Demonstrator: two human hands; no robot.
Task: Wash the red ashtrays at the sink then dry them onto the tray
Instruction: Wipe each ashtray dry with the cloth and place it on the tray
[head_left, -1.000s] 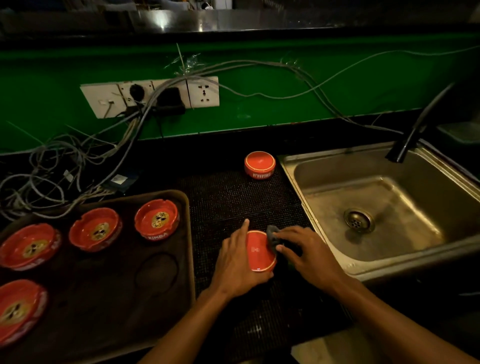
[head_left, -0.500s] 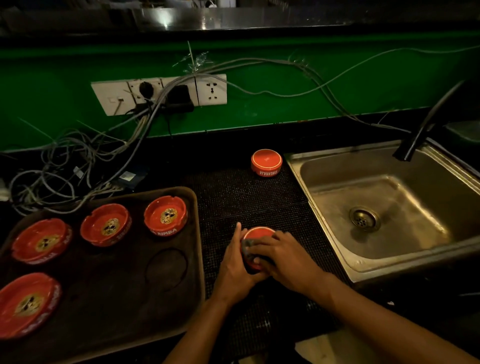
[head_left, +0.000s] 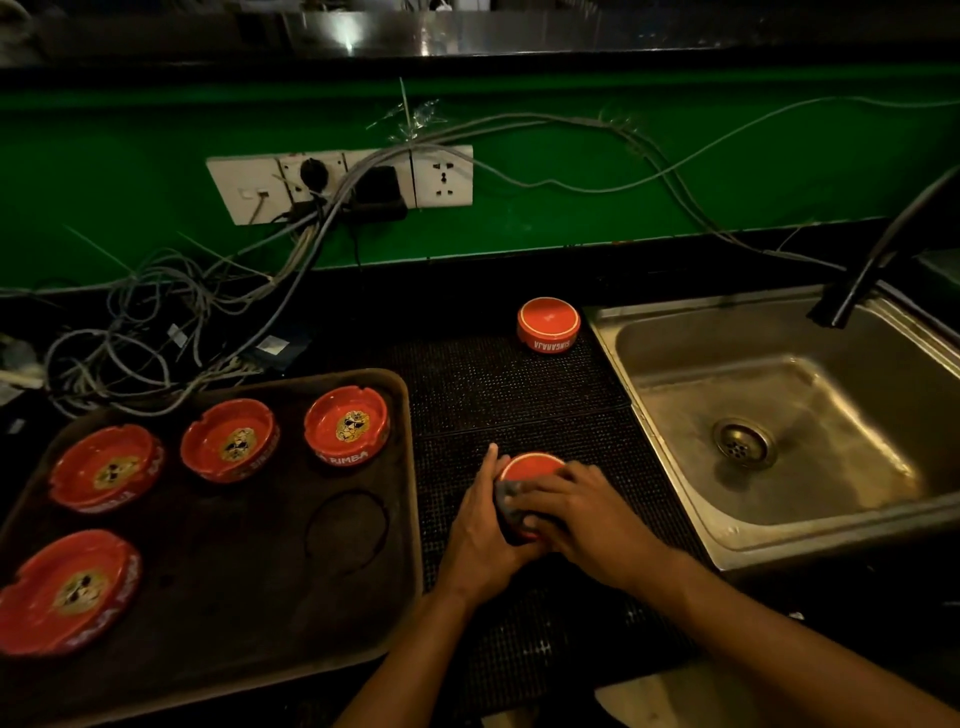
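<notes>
The left hand (head_left: 480, 525) cups an upturned red ashtray (head_left: 530, 467) on the dark mat (head_left: 519, 395) of the bench, its grip curled around the ashtray's left side. The right hand (head_left: 582, 514) presses a grey cloth (head_left: 506, 496) onto it, fingers bent over the cloth. Four ashtrays sit on the tray (head_left: 260, 571); another upturned ashtray (head_left: 548, 323) stands beside the sink (head_left: 779, 415).

The single head-worn camera is looking forward and down, close over the tabletop (head_left: 514, 395) (wide-angle, so edges are bowing), facing the green wall (head_left: 623, 208).
</notes>
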